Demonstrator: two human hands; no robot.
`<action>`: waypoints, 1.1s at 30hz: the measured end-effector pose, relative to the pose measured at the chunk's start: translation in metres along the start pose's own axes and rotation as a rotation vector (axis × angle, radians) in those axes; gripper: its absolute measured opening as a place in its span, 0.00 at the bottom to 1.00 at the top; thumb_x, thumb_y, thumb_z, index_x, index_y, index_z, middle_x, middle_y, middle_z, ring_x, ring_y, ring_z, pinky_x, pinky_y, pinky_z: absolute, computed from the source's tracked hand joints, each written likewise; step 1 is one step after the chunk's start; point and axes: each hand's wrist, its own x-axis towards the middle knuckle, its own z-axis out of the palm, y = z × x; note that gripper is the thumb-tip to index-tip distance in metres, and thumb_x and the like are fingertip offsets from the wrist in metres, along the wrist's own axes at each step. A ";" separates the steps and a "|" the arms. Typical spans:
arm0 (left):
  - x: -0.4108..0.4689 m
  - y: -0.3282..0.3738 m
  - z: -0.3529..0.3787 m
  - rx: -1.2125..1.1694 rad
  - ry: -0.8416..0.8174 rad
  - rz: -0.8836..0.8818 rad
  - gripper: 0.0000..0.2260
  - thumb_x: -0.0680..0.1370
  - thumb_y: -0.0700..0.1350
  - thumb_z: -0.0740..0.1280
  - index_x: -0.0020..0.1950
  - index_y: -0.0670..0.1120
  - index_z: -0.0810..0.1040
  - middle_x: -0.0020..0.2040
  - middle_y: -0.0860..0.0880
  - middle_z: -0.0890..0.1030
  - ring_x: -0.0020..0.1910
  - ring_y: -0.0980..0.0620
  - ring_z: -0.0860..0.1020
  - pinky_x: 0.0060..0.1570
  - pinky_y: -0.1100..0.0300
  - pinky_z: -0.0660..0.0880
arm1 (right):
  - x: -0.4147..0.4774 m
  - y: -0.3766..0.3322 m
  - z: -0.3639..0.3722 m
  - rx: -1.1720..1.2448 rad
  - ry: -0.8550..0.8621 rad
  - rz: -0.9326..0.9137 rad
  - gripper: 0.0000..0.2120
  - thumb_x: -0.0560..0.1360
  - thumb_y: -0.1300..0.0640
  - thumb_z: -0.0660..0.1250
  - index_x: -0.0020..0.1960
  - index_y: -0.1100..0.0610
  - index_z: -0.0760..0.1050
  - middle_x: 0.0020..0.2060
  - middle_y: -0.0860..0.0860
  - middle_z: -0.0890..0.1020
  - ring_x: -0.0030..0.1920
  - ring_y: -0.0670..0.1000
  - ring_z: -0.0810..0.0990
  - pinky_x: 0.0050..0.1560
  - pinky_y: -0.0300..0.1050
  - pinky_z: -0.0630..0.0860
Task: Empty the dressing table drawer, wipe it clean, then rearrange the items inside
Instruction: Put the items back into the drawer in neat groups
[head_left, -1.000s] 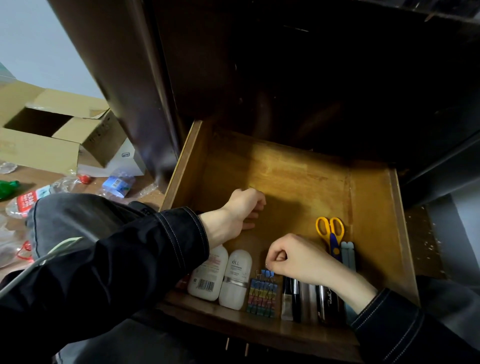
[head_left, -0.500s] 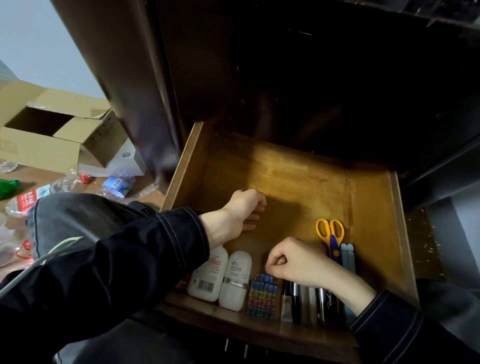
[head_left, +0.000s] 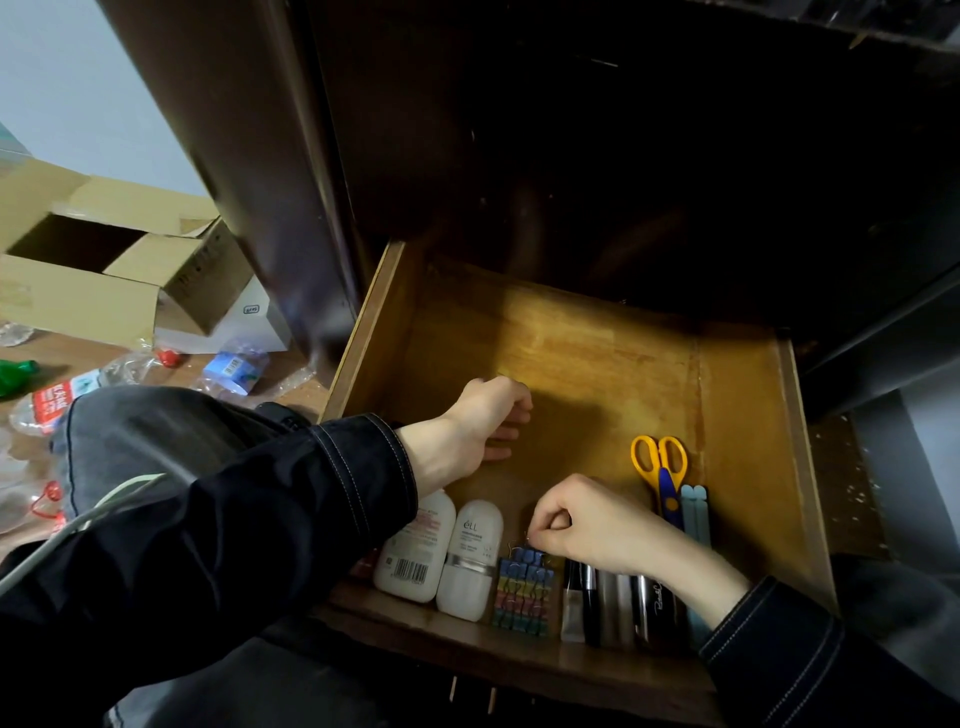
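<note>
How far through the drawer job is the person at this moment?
Late stage: rearranging. The drawer bottom is mostly bare, and two white bottles, colored binder clips, pens and yellow-handled scissors are lined up along its front edge. In hand: the right hand pinches at the top of the clip stack; the left hand rests curled on the bare wood. Wiping can't be confirmed. Whether more items remain isn't visible.

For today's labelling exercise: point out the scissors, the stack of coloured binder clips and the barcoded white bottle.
scissors (head_left: 658, 462), head view, yellow handles.
binder clips (head_left: 522, 592), head view, middle of stack.
barcoded white bottle (head_left: 413, 551), head view, label side.
</note>
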 end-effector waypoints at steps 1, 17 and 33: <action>0.000 0.000 0.000 -0.002 0.000 0.001 0.22 0.76 0.42 0.65 0.70 0.43 0.71 0.51 0.46 0.81 0.54 0.45 0.78 0.51 0.50 0.76 | 0.000 0.000 0.000 -0.007 -0.003 0.000 0.06 0.74 0.49 0.71 0.38 0.44 0.82 0.33 0.39 0.83 0.37 0.41 0.81 0.44 0.48 0.81; 0.006 -0.001 -0.003 -0.038 -0.007 0.015 0.19 0.76 0.42 0.66 0.68 0.43 0.72 0.50 0.45 0.81 0.49 0.45 0.79 0.48 0.51 0.78 | 0.004 0.007 0.004 -0.032 0.012 -0.029 0.19 0.77 0.39 0.65 0.38 0.53 0.80 0.27 0.49 0.74 0.28 0.45 0.70 0.32 0.47 0.67; -0.105 0.061 0.011 0.467 -0.112 0.632 0.08 0.81 0.41 0.63 0.52 0.40 0.80 0.42 0.45 0.82 0.33 0.51 0.79 0.31 0.59 0.76 | -0.095 -0.050 -0.098 0.057 0.609 -0.124 0.13 0.82 0.45 0.62 0.40 0.43 0.78 0.29 0.46 0.77 0.31 0.40 0.75 0.36 0.41 0.72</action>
